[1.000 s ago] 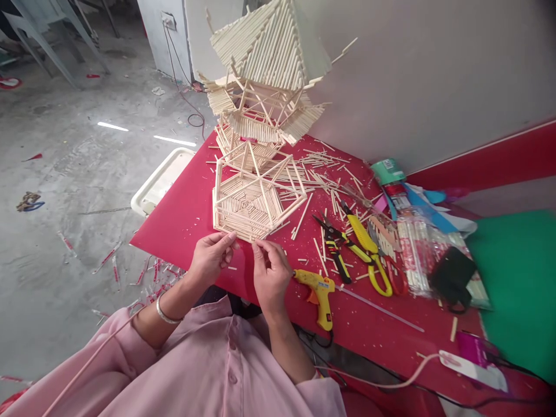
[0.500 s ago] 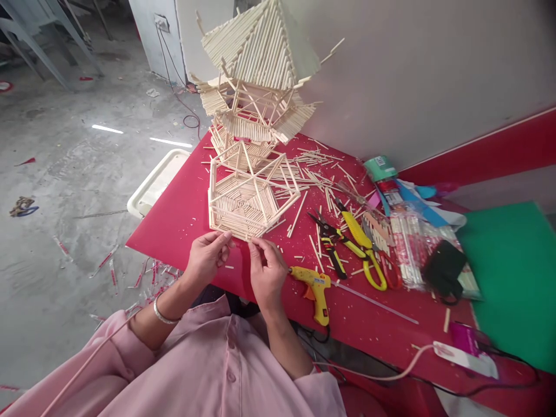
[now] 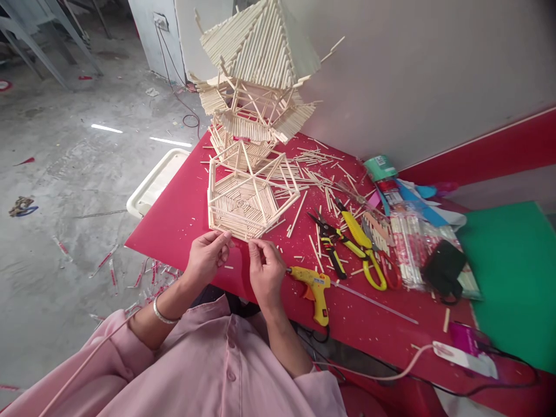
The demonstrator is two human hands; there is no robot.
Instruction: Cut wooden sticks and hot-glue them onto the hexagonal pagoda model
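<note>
Where the two hands meet at the near edge of the red table (image 3: 182, 214), the left hand (image 3: 207, 256) has its fingers curled together with the tips touching the near rim of the hexagonal stick frame (image 3: 247, 200), while the right hand (image 3: 266, 271) pinches thumb against forefinger just beside that same rim; whether a small stick sits in the pinch is too fine to tell. The frame lies flat on the table, its open face upward and one corner pointing toward the person; being six-sided, it has no clear long axis. Just behind it, touching or nearly so, rises the stick tower (image 3: 257, 81), upright with its pointed roof at the top. Loose sticks (image 3: 319, 168) are scattered to the right of the frame, most lying crosswise. Near the right hand lies a yellow glue gun (image 3: 315, 286), nozzle pointing toward the hand and handle toward the table's near edge. Farther right lie yellow-handled pliers (image 3: 362, 246), black-handled cutters (image 3: 330, 240), and a clear packet of sticks (image 3: 417, 243). A green roll (image 3: 380, 168) near the wall bears a white label, its print too small to read.
</note>
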